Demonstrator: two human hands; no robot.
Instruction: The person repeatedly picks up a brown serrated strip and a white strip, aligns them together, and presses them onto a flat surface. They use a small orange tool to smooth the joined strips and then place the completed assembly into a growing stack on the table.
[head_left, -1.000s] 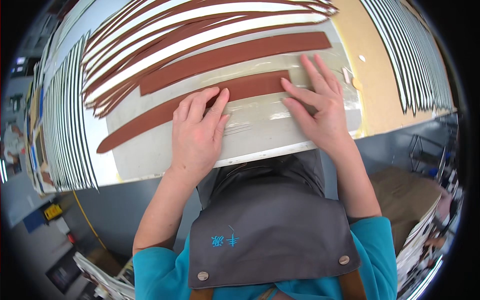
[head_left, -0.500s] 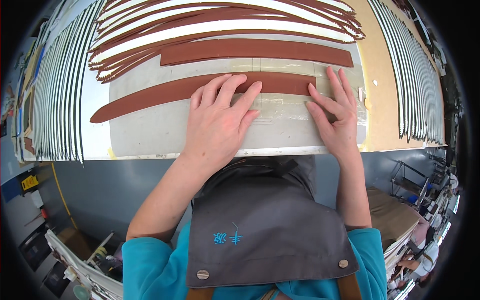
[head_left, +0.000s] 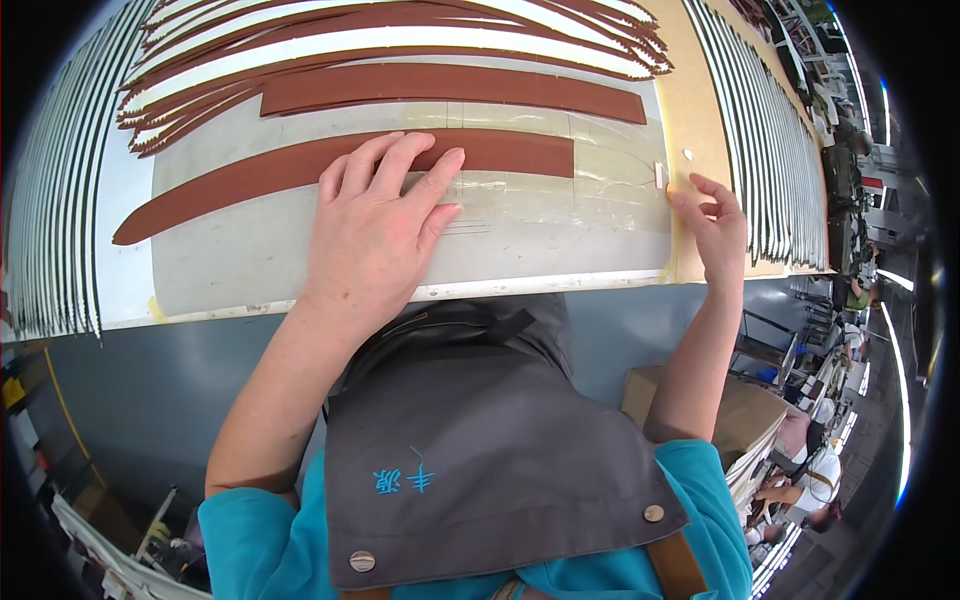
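Observation:
A long reddish-brown strip, pointed at its left end and square at its right, lies across the grey mat. My left hand rests on the strip with its fingers spread, pressing near the middle of its upper edge. At the mat's right border, my right hand is open with fingers loosely curved and apart. Its thumb tip is at a small yellowish piece, mostly covered by the hand. Beside it lie a small pale bar and a tiny white bit.
Another brown strip, apparently layered, lies behind. Farther back are bunched brown strips with jagged ends. Rows of dark-edged strips stand out left and right. The table's front edge runs before my apron. People are visible at lower right.
My right hand has left the strip's square end and moved right to the small yellowish piece. My left hand stays on the strip. The whole view has shifted, so the table appears farther left.

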